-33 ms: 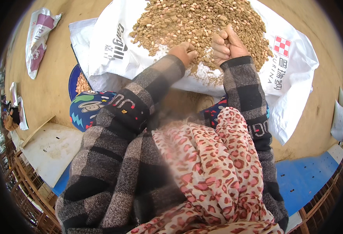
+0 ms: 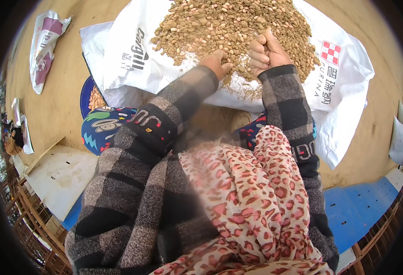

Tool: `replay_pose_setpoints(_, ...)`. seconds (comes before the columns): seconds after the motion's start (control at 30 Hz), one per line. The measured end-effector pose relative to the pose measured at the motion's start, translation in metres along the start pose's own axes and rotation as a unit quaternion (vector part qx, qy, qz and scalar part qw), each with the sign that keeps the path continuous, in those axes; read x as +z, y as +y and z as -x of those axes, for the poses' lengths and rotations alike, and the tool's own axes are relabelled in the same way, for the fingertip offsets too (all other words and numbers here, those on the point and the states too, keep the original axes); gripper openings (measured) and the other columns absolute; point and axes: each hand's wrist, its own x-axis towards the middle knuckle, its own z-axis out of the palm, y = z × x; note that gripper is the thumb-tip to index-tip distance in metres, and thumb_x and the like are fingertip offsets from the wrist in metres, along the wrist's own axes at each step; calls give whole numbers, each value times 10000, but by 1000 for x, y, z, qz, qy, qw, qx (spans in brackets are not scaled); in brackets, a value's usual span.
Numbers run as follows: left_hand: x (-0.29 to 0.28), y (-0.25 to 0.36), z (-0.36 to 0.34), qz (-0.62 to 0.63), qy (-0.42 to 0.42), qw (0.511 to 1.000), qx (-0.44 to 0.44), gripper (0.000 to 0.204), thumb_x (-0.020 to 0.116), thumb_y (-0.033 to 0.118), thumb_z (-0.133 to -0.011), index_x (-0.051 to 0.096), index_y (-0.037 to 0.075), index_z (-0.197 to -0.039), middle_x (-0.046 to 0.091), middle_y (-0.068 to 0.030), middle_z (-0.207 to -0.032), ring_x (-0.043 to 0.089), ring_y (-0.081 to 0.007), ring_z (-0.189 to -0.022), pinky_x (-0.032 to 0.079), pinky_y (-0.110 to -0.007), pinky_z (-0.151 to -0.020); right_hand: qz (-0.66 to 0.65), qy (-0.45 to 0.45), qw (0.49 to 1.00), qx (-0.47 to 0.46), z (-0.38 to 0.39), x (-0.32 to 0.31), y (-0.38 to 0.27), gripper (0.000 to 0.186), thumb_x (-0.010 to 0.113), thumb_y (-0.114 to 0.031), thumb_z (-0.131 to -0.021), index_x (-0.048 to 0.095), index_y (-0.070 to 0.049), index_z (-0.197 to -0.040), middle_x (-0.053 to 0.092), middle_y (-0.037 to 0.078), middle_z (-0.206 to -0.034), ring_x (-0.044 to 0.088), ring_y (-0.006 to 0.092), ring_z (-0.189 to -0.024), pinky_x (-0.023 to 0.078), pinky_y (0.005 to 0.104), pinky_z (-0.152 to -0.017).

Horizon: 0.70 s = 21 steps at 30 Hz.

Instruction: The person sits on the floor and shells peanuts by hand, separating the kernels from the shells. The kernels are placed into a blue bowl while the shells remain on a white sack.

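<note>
A broad pile of brown soil clods mixed with pinkish peanut kernels (image 2: 201,34) lies spread over a white woven sack (image 2: 343,68). My left hand (image 2: 215,64) rests at the pile's near edge, its fingers curled down; whatever they pinch is hidden. Just to the right, my right hand (image 2: 270,52) is closed above the near part of the pile, thumb laid over the bent fingers. Its inside cannot be seen. Between the hands, fine soil and bare patches of sack show.
At the left, a blue basin (image 2: 86,96) holding peanut kernels stands partly under the sack's edge. A white and purple bag (image 2: 46,48) lies farther left on the tan ground (image 2: 73,110). Pale and blue sheets (image 2: 362,206) lie close to my body on both sides.
My left hand has shifted very slightly to the right at the pile's edge. The right hand keeps its place and its closed shape.
</note>
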Motion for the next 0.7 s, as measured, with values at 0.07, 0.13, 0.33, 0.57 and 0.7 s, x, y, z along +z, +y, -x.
replay_pose_setpoints(0.07, 6, 2, 0, -73, 6, 997, 32, 302, 574, 299, -807, 498, 78, -999, 620, -168, -788, 611, -316, -735, 474, -403, -661, 9, 46, 999, -6, -2, -4, 1, 308, 415, -361, -919, 450, -109, -746, 413, -6, -609, 312, 39, -413, 247, 158, -330)
replay_pose_setpoints(0.13, 7, 0, -2, -145, -40, 987, 55, 310, 510, 315, -837, 455, 69, -1017, 616, -181, -788, 607, -338, -761, 467, -431, -653, 15, 75, 997, -8, -4, -9, 1, 288, 430, -345, -917, 458, -108, -754, 408, -12, -586, 312, 42, -411, 242, 165, -328)
replay_pose_setpoints(0.33, 18, -9, -26, -175, -32, 984, -19, 230, 451, 257, -862, 441, 56, -973, 601, -173, -719, 601, -316, -674, 466, -406, -610, 307, 172, 936, -27, -23, -30, 9, 246, 485, -304, -895, 528, -70, -832, 455, -13, -591, 357, 69, -418, 283, 190, -362)
replay_pose_setpoints(0.57, -37, -49, -12, 675, -56, 701, -222, 117, 407, 210, -890, 443, 104, -858, 424, 11, -582, 332, -58, -401, 233, -184, -308, 851, 129, 508, -38, -41, -31, 38, 273, 496, -302, -853, 580, -62, -955, 615, 158, -818, 595, 289, -822, 463, 392, -726)
replay_pose_setpoints(0.7, -80, -65, 5, 690, -2, 681, -247, 133, 432, 204, -890, 468, 82, -927, 520, -30, -696, 424, -54, -465, 317, -158, -332, 894, 112, 435, -2, -47, -25, 48, 266, 485, -297, -857, 543, -43, -910, 608, 173, -861, 585, 319, -842, 459, 417, -739)
